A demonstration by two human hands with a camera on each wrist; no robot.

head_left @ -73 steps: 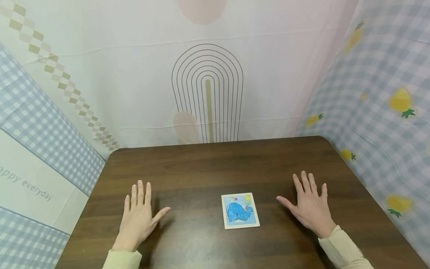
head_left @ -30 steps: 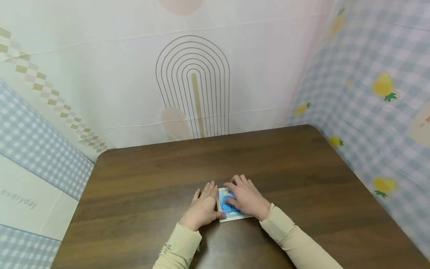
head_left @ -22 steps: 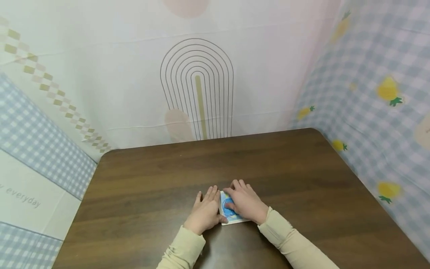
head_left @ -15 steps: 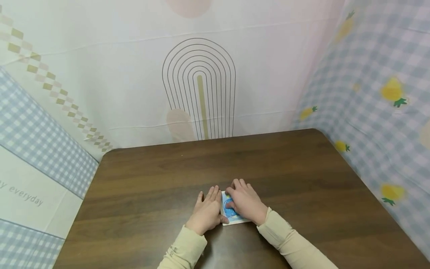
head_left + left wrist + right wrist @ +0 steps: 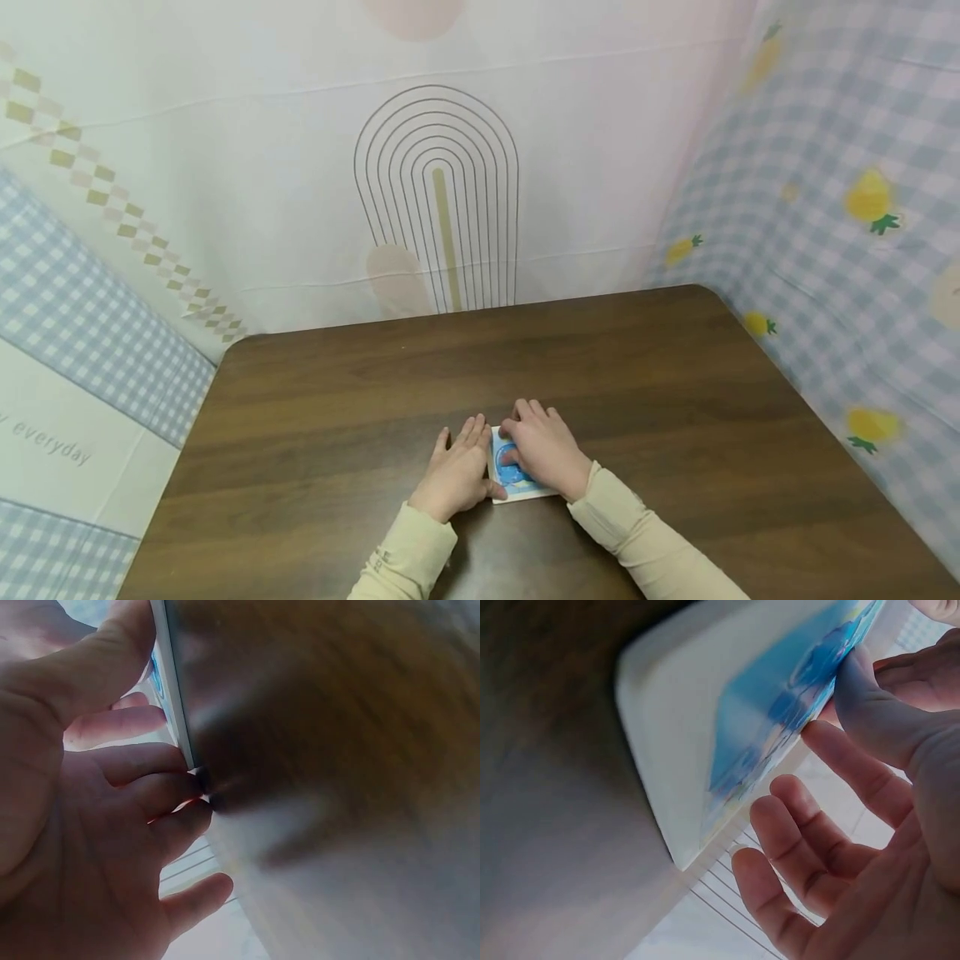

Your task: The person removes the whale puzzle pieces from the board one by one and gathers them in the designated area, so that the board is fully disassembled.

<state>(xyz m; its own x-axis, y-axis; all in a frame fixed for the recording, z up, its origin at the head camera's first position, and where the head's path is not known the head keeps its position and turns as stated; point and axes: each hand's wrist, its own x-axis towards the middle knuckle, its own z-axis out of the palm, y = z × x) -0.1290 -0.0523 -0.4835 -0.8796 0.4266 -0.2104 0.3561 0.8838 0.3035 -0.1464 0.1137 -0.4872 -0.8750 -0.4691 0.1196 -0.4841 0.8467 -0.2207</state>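
Note:
A square whale jigsaw puzzle (image 5: pixel 517 483) with a pale frame lies flat on the dark wooden table (image 5: pixel 360 392). Along its left edge rests my left hand (image 5: pixel 455 475), fingers nearly straight, thumb on the near left corner. My right hand (image 5: pixel 551 446) covers the puzzle's right part. Its bent thumb (image 5: pixel 862 679) presses on the blue picture and the index finger (image 5: pixel 840 750) touches near the far edge; the other fingers stay bent off the picture. In the left wrist view the puzzle's frame edge (image 5: pixel 176 697) runs beside my left fingers. Much of the whale is hidden.
A pale cloth wall (image 5: pixel 300 192) with line arches stands behind the table's far edge. Blue checked cloth (image 5: pixel 825 275) with pineapples hangs at the right, and more checked cloth (image 5: pixel 90 258) at the left.
Both hands, which lay spread on the table to either side of the puzzle, have come inward onto it. Over the last second they have hardly moved, and the puzzle stays on the table.

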